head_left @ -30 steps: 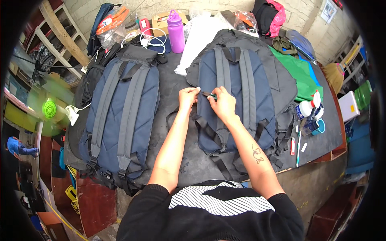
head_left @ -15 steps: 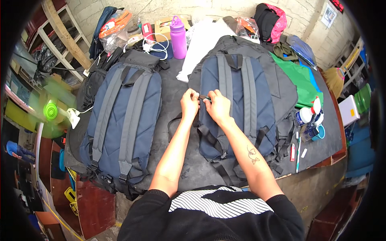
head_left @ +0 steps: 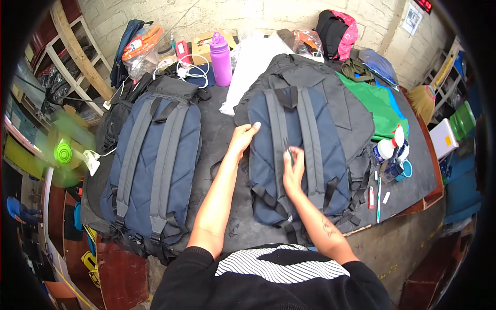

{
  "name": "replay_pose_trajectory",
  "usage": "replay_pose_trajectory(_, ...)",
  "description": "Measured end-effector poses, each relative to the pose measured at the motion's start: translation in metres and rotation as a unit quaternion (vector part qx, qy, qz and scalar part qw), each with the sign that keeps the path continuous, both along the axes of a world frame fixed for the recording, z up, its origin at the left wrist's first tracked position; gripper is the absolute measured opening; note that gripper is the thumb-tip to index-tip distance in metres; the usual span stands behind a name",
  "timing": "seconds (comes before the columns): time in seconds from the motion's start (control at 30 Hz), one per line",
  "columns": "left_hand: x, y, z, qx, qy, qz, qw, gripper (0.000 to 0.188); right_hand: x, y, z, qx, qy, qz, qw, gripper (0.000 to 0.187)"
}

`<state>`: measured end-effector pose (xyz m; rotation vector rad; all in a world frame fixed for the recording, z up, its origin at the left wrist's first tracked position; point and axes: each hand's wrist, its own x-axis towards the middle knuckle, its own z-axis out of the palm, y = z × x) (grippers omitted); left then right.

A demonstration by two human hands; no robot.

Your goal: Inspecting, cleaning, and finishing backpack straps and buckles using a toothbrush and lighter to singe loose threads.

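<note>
A blue backpack with grey straps (head_left: pixel 263 155) lies strap side up in front of me, on top of a larger dark grey bag (head_left: pixel 346 98). My left hand (head_left: pixel 243 139) is closed at its left edge, thumb on top, pinching the fabric edge. Over the left strap, my right hand (head_left: pixel 293 168) holds small dark thread snips (head_left: pixel 287 146), their two thin blades pointing away from me and slightly apart. To the left lies a second, similar blue backpack (head_left: pixel 138 160), touched by neither hand.
A purple bottle (head_left: pixel 220 59), white cable (head_left: pixel 206 72) and white sheet (head_left: pixel 253 67) are at the back. Green fabric (head_left: pixel 380 108), a spray bottle (head_left: pixel 397 135), a light blue cup (head_left: pixel 405 169) and a toothbrush (head_left: pixel 378 201) lie right. A green fan (head_left: pixel 63 152) spins at left.
My hands have parted: the right has pulled back toward me and to the right with the snips, whose blades now show. My left remains at the backpack's edge. The view has shifted slightly.
</note>
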<state>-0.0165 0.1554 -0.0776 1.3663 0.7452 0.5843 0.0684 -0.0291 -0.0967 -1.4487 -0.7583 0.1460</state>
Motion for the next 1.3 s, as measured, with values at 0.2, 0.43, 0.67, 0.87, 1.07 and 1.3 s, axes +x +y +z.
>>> replay_pose_trajectory(0.2,0.023,0.014,-0.005,0.109,-0.075,0.239,0.962,0.031,-0.041,-0.056,-0.004,-0.021,0.097,0.036,0.994,0.028)
replay_pose_trajectory(0.43,0.018,-0.039,0.044,0.226,-0.068,0.342,0.909,0.025,-0.008,-0.027,0.083,-0.056,-0.127,0.030,0.990,0.025)
replay_pose_trajectory(0.67,0.016,-0.070,0.078,0.261,-0.166,0.336,0.890,0.023,0.007,0.022,0.134,-0.096,-0.320,0.003,0.942,0.025)
replay_pose_trajectory(0.87,0.016,-0.071,0.075,0.305,-0.166,0.337,0.875,0.024,0.004,0.033,0.136,-0.049,-0.398,-0.010,0.916,0.019)
replay_pose_trajectory(1.07,0.014,-0.074,0.083,0.234,-0.244,0.312,0.888,0.016,0.009,0.033,0.147,-0.005,-0.250,-0.031,0.968,0.019)
replay_pose_trajectory(1.3,0.000,-0.072,0.092,0.071,-0.340,0.070,0.935,0.034,0.105,0.044,0.171,-0.023,-0.208,-0.010,0.978,0.041)
